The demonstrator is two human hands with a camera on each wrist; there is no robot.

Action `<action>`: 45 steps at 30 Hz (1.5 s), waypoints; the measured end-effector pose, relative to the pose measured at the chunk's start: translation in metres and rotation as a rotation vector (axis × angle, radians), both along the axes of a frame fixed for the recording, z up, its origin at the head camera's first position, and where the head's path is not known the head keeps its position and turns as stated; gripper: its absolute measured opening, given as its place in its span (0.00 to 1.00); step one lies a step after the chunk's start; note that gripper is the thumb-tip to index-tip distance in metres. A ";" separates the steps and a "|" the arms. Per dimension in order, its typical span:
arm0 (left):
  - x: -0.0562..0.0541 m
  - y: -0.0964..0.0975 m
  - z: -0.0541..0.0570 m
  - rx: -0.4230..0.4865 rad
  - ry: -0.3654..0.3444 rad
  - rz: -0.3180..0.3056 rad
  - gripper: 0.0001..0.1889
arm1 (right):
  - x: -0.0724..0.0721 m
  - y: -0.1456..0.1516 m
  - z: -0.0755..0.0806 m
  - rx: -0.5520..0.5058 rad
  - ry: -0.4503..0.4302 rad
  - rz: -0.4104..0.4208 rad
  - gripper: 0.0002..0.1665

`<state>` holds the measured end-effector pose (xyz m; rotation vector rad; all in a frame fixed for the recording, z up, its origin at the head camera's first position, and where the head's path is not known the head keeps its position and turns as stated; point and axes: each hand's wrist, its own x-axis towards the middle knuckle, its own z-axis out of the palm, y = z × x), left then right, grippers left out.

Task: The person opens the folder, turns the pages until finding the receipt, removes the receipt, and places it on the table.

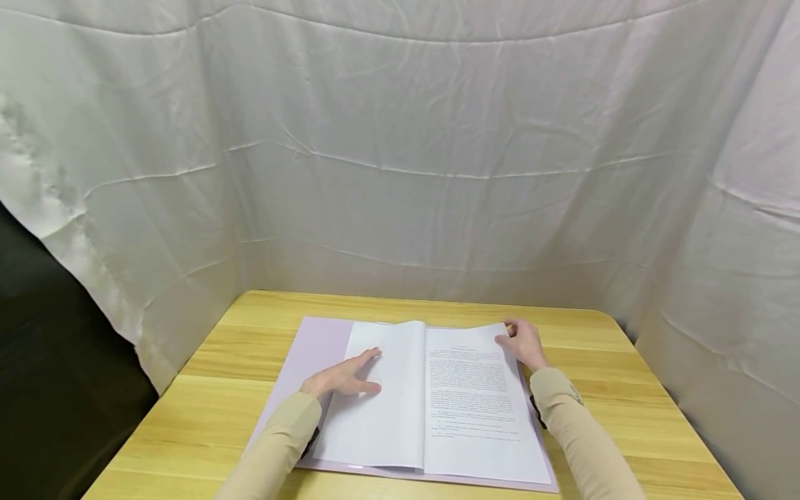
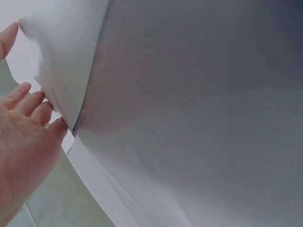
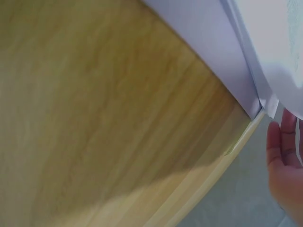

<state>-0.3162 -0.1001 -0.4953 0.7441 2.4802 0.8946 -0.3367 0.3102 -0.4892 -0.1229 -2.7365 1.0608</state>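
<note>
A lilac folder (image 1: 321, 344) lies open on the table, with white sheets inside. Its right-hand page (image 1: 471, 417) carries printed text, while the left-hand page (image 1: 390, 423) looks blank. My left hand (image 1: 340, 378) rests on the blank page with fingers extended and thumb spread. In the left wrist view, its fingertips touch the edge of a bent white sheet (image 2: 66, 56). At the top right corner of the printed page, my right hand (image 1: 525, 344) pinches the paper, and that corner is lifted. The right wrist view shows part of this hand beside a curled white sheet (image 3: 279, 61).
The wooden table (image 1: 212, 361) extends around the folder on all sides. Behind it and at both sides hang pale curtains (image 1: 437, 139). A black surface (image 1: 56, 361) shows at the lower left. Both forearms wear beige sleeves (image 1: 578, 430).
</note>
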 end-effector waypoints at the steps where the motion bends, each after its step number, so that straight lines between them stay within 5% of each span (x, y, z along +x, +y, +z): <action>1: 0.000 0.000 0.000 0.000 0.001 -0.001 0.43 | 0.000 0.001 0.000 0.008 0.005 -0.007 0.14; 4: 0.000 -0.001 -0.001 0.002 0.005 -0.005 0.43 | -0.001 0.001 0.000 0.030 0.005 -0.021 0.09; 19: 0.003 -0.001 0.004 0.024 0.027 -0.016 0.44 | 0.005 0.003 0.003 -0.012 -0.065 -0.041 0.19; 33: -0.002 -0.003 0.000 0.096 0.085 0.036 0.48 | 0.020 0.009 0.008 -0.456 -0.252 0.307 0.43; 45: 0.002 -0.004 0.008 0.153 0.148 0.138 0.50 | 0.040 0.018 0.016 -0.615 -0.354 0.422 0.40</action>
